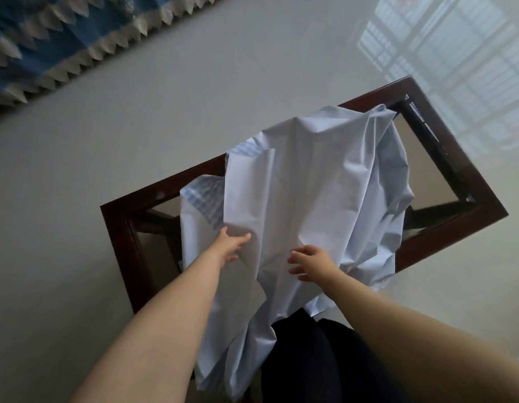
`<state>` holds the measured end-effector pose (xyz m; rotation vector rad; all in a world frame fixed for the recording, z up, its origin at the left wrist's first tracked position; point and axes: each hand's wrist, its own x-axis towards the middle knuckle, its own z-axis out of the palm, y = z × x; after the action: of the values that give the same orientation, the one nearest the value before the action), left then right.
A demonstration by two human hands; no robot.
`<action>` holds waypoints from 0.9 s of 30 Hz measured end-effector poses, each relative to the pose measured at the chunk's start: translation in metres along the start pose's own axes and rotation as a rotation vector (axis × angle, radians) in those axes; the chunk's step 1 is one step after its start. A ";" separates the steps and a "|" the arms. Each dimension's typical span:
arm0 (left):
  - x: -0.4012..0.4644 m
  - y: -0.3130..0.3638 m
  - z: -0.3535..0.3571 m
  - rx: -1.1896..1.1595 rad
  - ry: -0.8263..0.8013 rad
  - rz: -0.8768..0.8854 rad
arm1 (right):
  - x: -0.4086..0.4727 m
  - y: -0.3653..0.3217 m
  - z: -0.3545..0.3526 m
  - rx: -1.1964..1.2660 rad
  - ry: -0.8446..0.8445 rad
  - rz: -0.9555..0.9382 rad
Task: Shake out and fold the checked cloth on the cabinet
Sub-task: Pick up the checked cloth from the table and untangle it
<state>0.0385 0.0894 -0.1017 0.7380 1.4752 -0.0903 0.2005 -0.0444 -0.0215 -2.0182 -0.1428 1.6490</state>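
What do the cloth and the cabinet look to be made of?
Cloth: thin, matte woven fabric, probably cotton or a blend; it creases sharply and drapes, with a faint blue check at a turned-back corner. Cabinet: dark reddish wood frame, glossy finish; the top panel looks like glass, since it seems see-through.

The checked cloth is lying heaped across the middle of the cabinet, its near edge hanging over the front toward the person's legs. The left hand and right hand are sitting side by side on the cloth's near part. A patterned fabric is lying on the floor at far left.
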 end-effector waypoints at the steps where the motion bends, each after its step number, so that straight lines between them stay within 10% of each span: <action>1: 0.004 0.002 0.002 0.043 0.024 -0.008 | -0.001 0.002 -0.002 0.016 0.001 0.013; 11: -0.001 0.017 0.006 0.400 0.322 0.258 | -0.020 0.014 -0.012 0.172 0.034 0.068; 23: -0.187 0.000 0.101 0.913 0.050 0.967 | -0.072 -0.047 -0.019 -0.067 -0.001 -0.324; 27: -0.234 0.003 0.113 0.457 -0.075 0.861 | -0.093 -0.047 -0.041 -0.051 0.291 -0.411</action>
<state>0.1061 -0.0530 0.1047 1.6659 0.9650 0.2090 0.2268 -0.0551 0.0869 -2.0703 -0.4637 1.1001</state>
